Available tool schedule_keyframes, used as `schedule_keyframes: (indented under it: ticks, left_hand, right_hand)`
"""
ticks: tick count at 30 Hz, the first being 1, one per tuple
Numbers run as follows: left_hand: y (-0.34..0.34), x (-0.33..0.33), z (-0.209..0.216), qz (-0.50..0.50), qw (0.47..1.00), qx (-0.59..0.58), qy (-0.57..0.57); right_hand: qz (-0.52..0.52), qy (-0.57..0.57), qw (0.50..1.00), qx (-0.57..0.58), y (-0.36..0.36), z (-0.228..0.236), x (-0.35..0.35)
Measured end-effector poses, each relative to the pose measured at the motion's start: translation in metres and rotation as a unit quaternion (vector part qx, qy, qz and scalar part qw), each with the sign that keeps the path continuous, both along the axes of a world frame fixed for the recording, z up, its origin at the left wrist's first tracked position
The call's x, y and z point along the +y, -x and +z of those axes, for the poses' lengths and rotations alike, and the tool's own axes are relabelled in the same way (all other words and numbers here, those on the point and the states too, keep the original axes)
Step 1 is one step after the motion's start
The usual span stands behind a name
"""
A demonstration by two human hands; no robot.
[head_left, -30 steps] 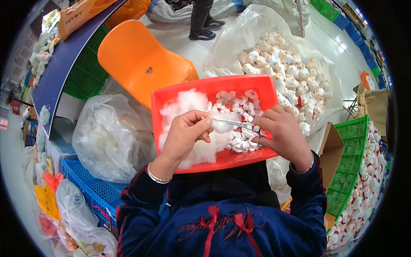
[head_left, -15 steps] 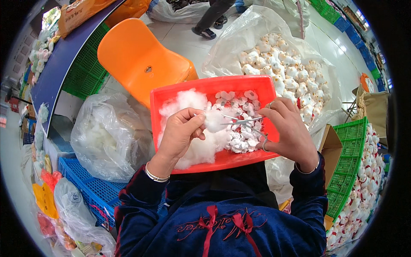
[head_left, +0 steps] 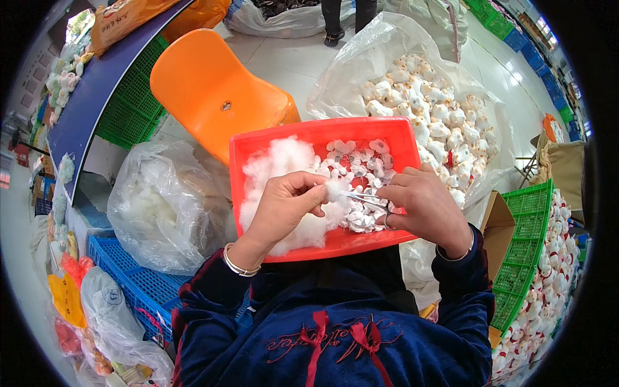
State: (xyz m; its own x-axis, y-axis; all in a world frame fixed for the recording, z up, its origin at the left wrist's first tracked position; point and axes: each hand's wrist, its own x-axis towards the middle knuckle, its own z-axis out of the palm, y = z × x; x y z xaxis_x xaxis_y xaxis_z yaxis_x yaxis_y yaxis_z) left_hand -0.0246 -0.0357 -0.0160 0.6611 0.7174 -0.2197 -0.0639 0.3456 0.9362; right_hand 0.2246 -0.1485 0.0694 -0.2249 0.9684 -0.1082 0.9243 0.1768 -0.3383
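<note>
My left hand point(head_left: 289, 205) pinches a small tuft of white stuffing point(head_left: 335, 187) between thumb and fingertips. In my right hand point(head_left: 425, 208) are slim metal forceps point(head_left: 369, 200) with finger loops, their tips touching the tuft. Whether a cloth piece lies under the tuft I cannot make out. Both hands are above a red plastic tub point(head_left: 342, 246). Loose white stuffing point(head_left: 278, 160) fills its left half; many small white cloth pieces point(head_left: 356, 158) with grey marks lie in its right half.
An orange chair point(head_left: 216, 90) stands beyond the tub. A clear bag of white plush pieces point(head_left: 445, 122) lies at the far right, a bag of stuffing point(head_left: 155, 200) at left. Blue crates point(head_left: 145, 284) and a green crate point(head_left: 525, 245) flank me. Another person's legs point(head_left: 348, 16) show at the back.
The forceps' spread jaws have come together at the tuft. My right hand has turned in slightly, and my left hand has shifted right. The person at the back has changed stance.
</note>
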Motion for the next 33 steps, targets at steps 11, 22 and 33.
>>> schedule_keyframes:
  ticks: [11, 22, 33]
  left_hand:
    - [0.002, 0.004, -0.003, 0.031, 0.996, -0.014, 0.077]
    - [0.003, 0.001, -0.006, 0.017, 0.999, -0.012, -0.030]
    - [0.011, 0.002, -0.002, 0.054, 0.980, 0.092, -0.166]
  right_hand:
    - [-0.021, -0.144, 0.989, -0.022, 0.009, 0.011, -0.009]
    - [0.011, -0.035, 0.999, -0.023, 0.010, -0.006, 0.000]
    - [-0.043, -0.098, 0.993, 0.051, -0.006, 0.008, -0.004]
